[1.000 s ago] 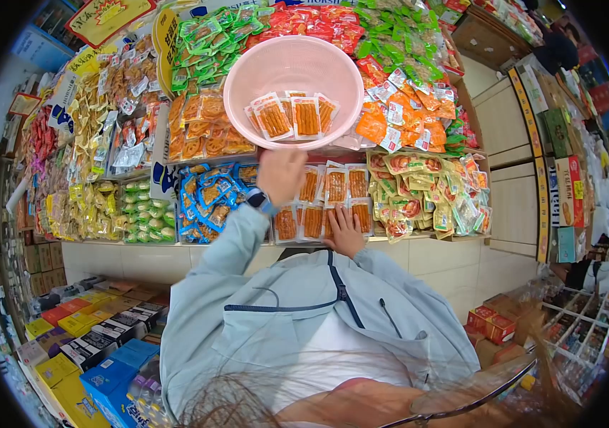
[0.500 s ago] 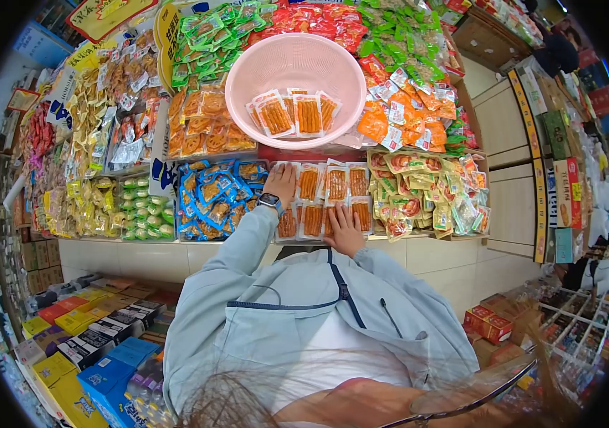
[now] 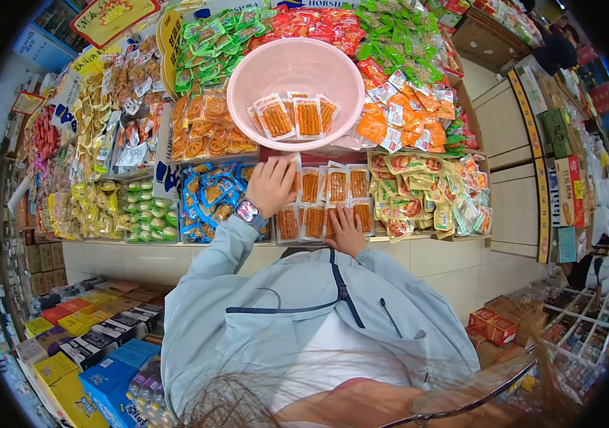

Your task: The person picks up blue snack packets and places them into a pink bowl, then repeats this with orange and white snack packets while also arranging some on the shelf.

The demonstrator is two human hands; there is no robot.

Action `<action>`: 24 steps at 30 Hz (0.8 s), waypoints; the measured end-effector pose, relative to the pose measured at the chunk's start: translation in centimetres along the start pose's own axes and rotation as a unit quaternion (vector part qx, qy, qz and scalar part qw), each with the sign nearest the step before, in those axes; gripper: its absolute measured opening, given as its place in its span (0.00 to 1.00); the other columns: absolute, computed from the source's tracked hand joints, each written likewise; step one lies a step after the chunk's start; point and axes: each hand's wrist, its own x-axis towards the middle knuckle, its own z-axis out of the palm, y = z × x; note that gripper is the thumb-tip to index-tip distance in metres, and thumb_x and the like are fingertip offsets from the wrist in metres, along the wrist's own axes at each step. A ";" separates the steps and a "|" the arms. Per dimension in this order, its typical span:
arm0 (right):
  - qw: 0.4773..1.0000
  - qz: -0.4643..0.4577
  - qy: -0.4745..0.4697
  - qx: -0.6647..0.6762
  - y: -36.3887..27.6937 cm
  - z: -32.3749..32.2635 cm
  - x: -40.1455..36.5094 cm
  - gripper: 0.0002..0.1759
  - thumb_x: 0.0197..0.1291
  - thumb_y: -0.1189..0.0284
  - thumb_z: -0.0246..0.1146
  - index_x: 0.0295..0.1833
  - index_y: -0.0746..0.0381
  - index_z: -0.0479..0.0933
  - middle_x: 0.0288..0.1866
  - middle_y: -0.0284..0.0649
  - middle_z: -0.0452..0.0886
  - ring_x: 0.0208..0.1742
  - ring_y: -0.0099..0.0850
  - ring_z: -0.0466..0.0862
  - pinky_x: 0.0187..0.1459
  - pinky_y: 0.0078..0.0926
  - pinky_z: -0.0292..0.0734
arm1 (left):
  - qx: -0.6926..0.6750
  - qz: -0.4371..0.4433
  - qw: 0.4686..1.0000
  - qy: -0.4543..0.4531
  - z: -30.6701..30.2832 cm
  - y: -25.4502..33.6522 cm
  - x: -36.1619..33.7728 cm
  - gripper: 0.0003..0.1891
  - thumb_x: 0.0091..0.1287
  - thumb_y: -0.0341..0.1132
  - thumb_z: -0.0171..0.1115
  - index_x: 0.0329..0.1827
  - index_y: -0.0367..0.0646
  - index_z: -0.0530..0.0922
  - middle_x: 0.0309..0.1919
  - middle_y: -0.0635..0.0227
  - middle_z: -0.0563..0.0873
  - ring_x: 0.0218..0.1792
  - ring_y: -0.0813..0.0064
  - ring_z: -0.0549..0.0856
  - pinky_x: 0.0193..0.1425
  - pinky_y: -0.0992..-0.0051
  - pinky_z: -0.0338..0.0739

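My left hand (image 3: 270, 187), with a smartwatch (image 3: 247, 210) on its wrist, grips a clear snack packet (image 3: 295, 170) at the left back of the middle bin. The packet's edge shows beyond my fingers; the rest is hidden. My right hand (image 3: 346, 231) lies with fingers apart on the front packets. Rows of flat packets with reddish-brown sticks (image 3: 311, 183) fill this bin. Just behind it, a pink plastic basket (image 3: 247, 68) holds several similar packets (image 3: 309, 118).
Blue-wrapped snacks (image 3: 212, 196) lie left of the bin and yellowish packets (image 3: 404, 185) right of it. Orange packets (image 3: 404, 114) sit beside the basket. Boxes (image 3: 115, 367) are stacked on the floor at left. A shelf (image 3: 533, 164) stands at right.
My left hand has moved left and lifted slightly, its fingers now curled round a packet that has tilted up. The right hand stays where it was.
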 end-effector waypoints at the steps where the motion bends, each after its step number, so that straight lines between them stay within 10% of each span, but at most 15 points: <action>1: 1.000 0.000 0.000 0.001 0.0 0.0 0.0 0.57 0.54 0.42 0.67 0.81 0.57 0.50 0.84 0.47 0.44 0.84 0.44 0.47 0.77 0.54 0.42 | 0.013 0.005 0.999 0.033 -1.0 -0.3 1.1 0.42 0.44 0.46 0.77 0.66 0.40 0.73 0.58 0.60 0.77 0.60 0.57 0.75 0.61 0.58 0.70; 6: 1.000 -0.001 -0.003 0.002 -0.2 -0.5 -0.1 0.56 0.55 0.43 0.67 0.81 0.58 0.50 0.84 0.47 0.45 0.84 0.44 0.46 0.77 0.53 0.42 | 0.039 -0.020 0.991 0.129 -2.0 -3.6 7.1 0.39 0.48 0.44 0.75 0.66 0.42 0.74 0.58 0.60 0.78 0.61 0.57 0.76 0.62 0.57 0.71; 9: 1.000 -0.004 0.004 0.002 -0.2 -0.6 -0.2 0.56 0.55 0.43 0.67 0.81 0.58 0.50 0.84 0.47 0.45 0.84 0.45 0.46 0.78 0.53 0.41 | 0.044 -0.112 0.991 0.051 2.8 -6.7 9.2 0.31 0.53 0.43 0.73 0.61 0.43 0.76 0.56 0.59 0.80 0.58 0.55 0.79 0.60 0.56 0.75; 12: 1.000 -0.005 0.009 0.009 -0.3 -0.9 -0.2 0.56 0.55 0.43 0.66 0.81 0.58 0.50 0.84 0.48 0.46 0.83 0.45 0.47 0.78 0.53 0.42 | -0.090 -0.245 0.942 -0.212 3.1 -7.9 11.3 0.24 0.56 0.41 0.71 0.55 0.45 0.77 0.55 0.58 0.81 0.56 0.53 0.81 0.57 0.56 0.78; 18: 1.000 0.000 0.002 0.006 -0.4 -0.8 -0.1 0.56 0.55 0.43 0.67 0.81 0.58 0.50 0.84 0.49 0.46 0.83 0.46 0.47 0.77 0.54 0.42 | -0.055 -0.225 0.947 -0.224 4.2 -8.1 11.4 0.23 0.58 0.41 0.69 0.57 0.46 0.77 0.57 0.58 0.80 0.56 0.53 0.82 0.59 0.55 0.77; 24: 1.000 -0.004 -0.009 0.003 -0.2 -0.9 0.1 0.56 0.55 0.43 0.67 0.81 0.58 0.50 0.84 0.49 0.46 0.84 0.45 0.46 0.77 0.54 0.41 | -0.021 -0.154 0.987 0.034 3.8 -6.0 8.6 0.25 0.60 0.39 0.67 0.60 0.44 0.76 0.62 0.57 0.77 0.66 0.54 0.75 0.68 0.47 0.66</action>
